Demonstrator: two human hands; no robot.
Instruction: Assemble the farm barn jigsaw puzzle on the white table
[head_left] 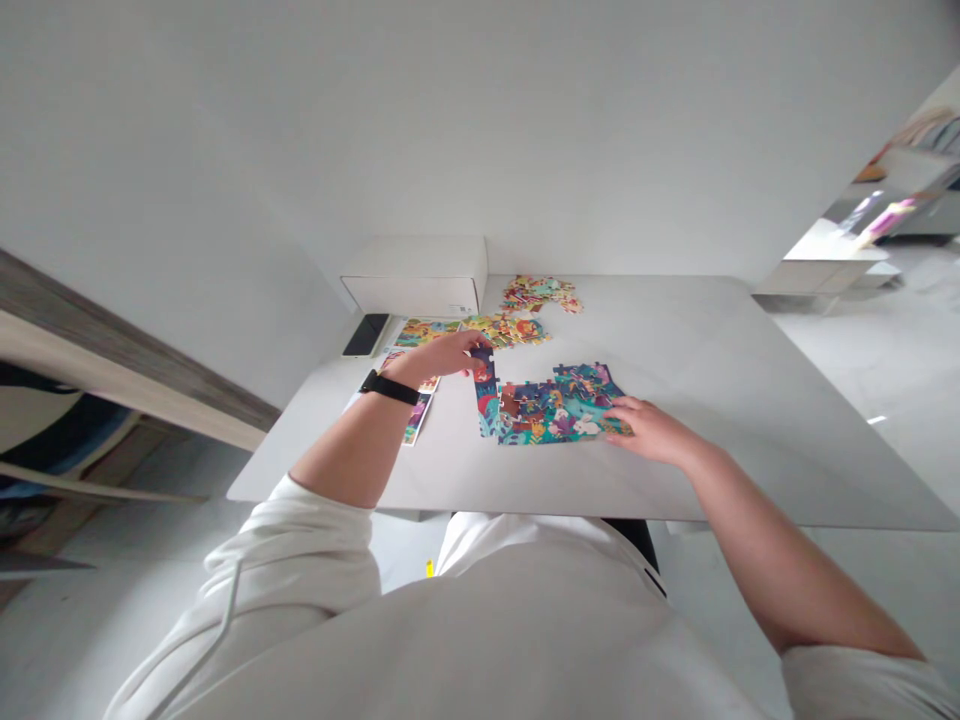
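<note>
A partly joined jigsaw puzzle (555, 412) with dark blue and teal artwork lies flat on the white table (697, 370). Left of it is a narrow strip of joined jigsaw pieces (487, 400), with a thin gap between the two. My left hand (450, 356), with a black band at the wrist, pinches the upper end of this strip; the fingertips partly cover it. My right hand (651, 430) rests its outstretched fingers on the right edge of the larger puzzle section, palm down.
Loose yellow jigsaw pieces (517, 330) and another pile of pieces (541, 292) lie farther back. Printed picture sheets (417, 424) are partly under my left arm. A phone (366, 335) and a white box (412, 290) stand at the back left, near the wall.
</note>
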